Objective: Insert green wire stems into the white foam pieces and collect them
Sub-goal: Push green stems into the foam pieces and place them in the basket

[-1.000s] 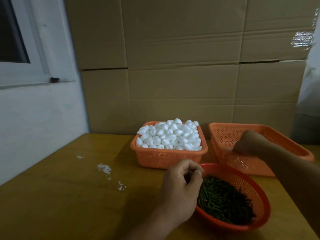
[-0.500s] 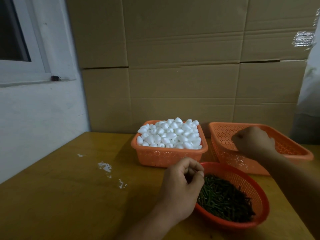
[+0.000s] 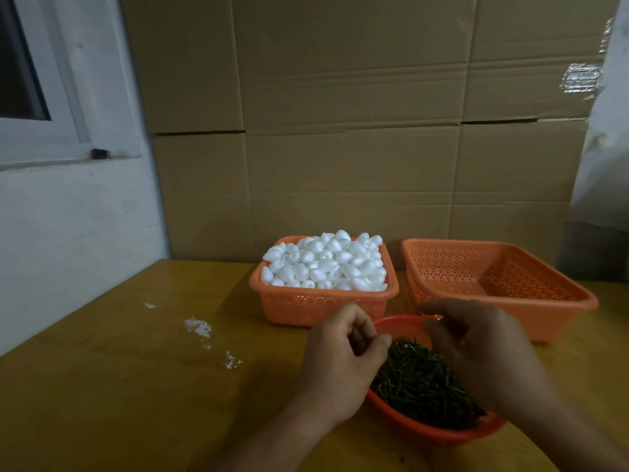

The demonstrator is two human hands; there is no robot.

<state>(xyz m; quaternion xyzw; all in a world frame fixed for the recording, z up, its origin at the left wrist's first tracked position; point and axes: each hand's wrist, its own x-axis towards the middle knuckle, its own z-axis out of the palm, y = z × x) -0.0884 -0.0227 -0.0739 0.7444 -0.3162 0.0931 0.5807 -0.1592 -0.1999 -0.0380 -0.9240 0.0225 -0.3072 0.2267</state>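
Since a second ago, right hand point(image 3: 483, 349) has left the empty rectangular basket point(image 3: 544, 301) near the table's point(image 3: 102, 386) far edge, joining left hand point(image 3: 343, 356) over the round basket point(image 3: 425, 430) of green wire stems point(image 3: 418, 379), likely to pick one. Whether either curled hand grips anything, I cannot tell. White foam pieces point(image 3: 326, 264) fill the middle basket point(image 3: 306, 306).

Dim room: cardboard wall point(image 3: 357, 131), white window frame point(image 3: 51, 131), yellowish wooden table point(image 3: 119, 386).

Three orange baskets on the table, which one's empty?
The big rectangular basket at far right. The square one is heaped with white foam pieces; the round one holds green stems.
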